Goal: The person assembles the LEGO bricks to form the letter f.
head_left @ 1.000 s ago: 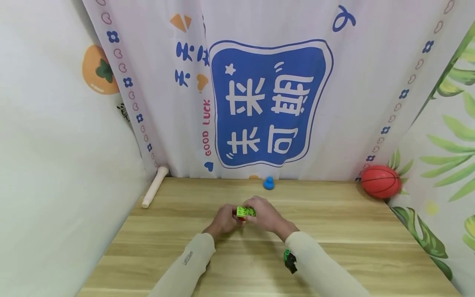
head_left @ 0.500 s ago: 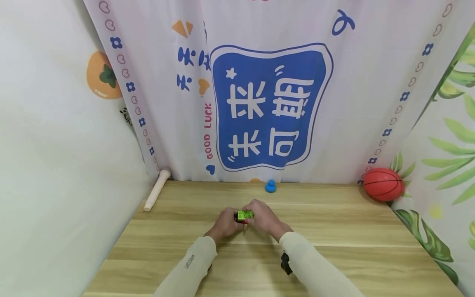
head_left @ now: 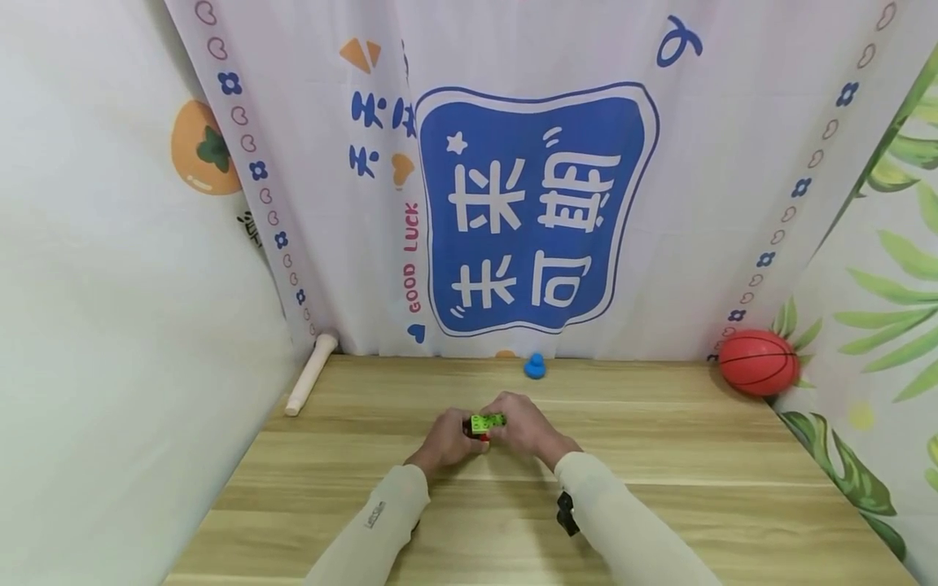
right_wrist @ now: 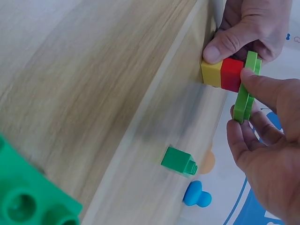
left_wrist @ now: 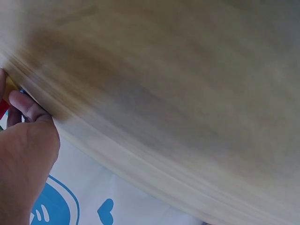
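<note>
Upper right of the right wrist view, I see the left hand (right_wrist: 258, 28) grip the yellow block (right_wrist: 211, 74), seemingly bracing the red block (right_wrist: 231, 75) against the green plate (right_wrist: 243, 102) the right hand (right_wrist: 276, 164) pinches.

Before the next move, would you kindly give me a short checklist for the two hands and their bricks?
1. Left hand grips the yellow brick: ok, thumb on it.
2. Right hand pinches the light green brick: ok.
3. Red brick touches the yellow one: ok.
4. Light green brick fully seated on the red: cannot tell.
5. Separate green brick clear of both hands: ok.
6. Left wrist view shows the bricks whole: not ok, cut off.
</note>
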The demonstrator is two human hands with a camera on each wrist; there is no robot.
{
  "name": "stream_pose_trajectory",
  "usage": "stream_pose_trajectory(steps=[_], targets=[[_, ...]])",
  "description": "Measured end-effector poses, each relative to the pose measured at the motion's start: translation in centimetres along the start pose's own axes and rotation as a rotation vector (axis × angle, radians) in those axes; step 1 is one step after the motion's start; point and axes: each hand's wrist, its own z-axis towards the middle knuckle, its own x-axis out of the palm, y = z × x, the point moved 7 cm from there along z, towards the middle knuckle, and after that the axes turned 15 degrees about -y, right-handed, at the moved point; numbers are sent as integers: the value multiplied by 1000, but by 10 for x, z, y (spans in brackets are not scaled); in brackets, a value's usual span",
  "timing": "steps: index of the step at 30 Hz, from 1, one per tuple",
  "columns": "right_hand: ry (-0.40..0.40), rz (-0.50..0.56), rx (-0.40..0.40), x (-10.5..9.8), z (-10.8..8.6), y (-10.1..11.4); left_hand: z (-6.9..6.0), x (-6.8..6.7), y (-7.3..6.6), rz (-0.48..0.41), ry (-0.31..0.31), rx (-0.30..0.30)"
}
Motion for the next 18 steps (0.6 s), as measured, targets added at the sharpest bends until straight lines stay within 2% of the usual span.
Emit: stream_pose_trajectory(steps=[12, 18], targets=[[11, 6, 16, -2, 4, 2, 4, -3, -2, -5, -13, -14], [36, 10, 38, 0, 4, 3, -1, -2, 0, 1, -5, -13]])
